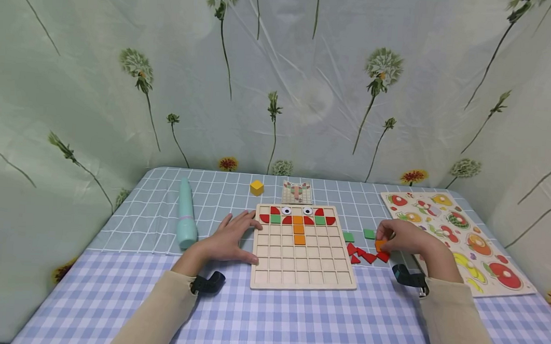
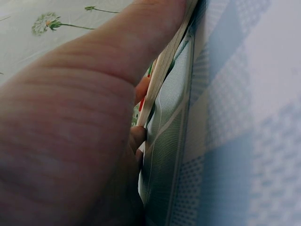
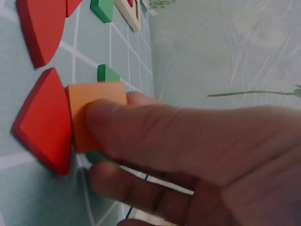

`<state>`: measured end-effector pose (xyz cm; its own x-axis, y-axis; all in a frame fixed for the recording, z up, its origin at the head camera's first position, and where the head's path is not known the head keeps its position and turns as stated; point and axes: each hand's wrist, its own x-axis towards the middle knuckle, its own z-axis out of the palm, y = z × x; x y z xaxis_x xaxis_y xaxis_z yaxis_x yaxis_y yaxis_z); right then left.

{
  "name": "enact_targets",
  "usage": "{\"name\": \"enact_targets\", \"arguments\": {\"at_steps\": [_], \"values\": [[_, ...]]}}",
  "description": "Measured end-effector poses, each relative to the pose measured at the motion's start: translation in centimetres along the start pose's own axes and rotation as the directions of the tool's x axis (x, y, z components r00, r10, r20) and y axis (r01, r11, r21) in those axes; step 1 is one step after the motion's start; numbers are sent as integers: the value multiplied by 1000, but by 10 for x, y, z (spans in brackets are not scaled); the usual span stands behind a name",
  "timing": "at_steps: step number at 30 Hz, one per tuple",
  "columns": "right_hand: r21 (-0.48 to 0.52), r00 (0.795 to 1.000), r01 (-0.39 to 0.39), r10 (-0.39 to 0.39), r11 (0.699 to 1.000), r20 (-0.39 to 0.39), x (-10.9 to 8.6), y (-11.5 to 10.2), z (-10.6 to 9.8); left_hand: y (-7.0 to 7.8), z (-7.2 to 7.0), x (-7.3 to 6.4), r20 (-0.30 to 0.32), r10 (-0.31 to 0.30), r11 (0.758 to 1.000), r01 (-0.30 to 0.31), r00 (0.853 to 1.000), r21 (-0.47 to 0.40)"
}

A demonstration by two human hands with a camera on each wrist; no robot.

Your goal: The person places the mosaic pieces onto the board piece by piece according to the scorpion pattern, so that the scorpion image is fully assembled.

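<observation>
A wooden grid board lies on the table with red quarter-circle, green and orange tiles and two eye pieces set in its upper rows. My left hand rests at the board's left edge, thumb and fingers spread and touching the rim. To the right of the board, my right hand pinches an orange square tile between thumb and fingers. Beside that tile lies a red quarter-circle tile. More red tiles and two green square tiles are scattered between board and hand.
A small pattern card stands behind the board, with a yellow cube to its left. A turquoise tapered object lies at the left. At the right is a fruit puzzle board, partly beneath my right forearm.
</observation>
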<state>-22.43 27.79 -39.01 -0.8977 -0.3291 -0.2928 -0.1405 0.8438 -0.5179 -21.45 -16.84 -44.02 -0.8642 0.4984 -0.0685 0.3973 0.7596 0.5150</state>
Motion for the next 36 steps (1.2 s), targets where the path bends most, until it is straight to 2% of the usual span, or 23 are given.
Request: {"name": "enact_targets", "arguments": {"at_steps": [15, 23, 36], "values": [[177, 995, 89, -81, 980, -54, 9, -15, 5, 1, 1, 0, 3, -4, 1000, 4, 1000, -5], [149, 984, 176, -171, 973, -47, 14, -23, 10, 1, 0, -1, 3, 1, 1000, -1, 1000, -9], [60, 972, 234, -231, 970, -52, 21, -40, 22, 1, 0, 0, 2, -9, 1000, 9, 1000, -8]]}}
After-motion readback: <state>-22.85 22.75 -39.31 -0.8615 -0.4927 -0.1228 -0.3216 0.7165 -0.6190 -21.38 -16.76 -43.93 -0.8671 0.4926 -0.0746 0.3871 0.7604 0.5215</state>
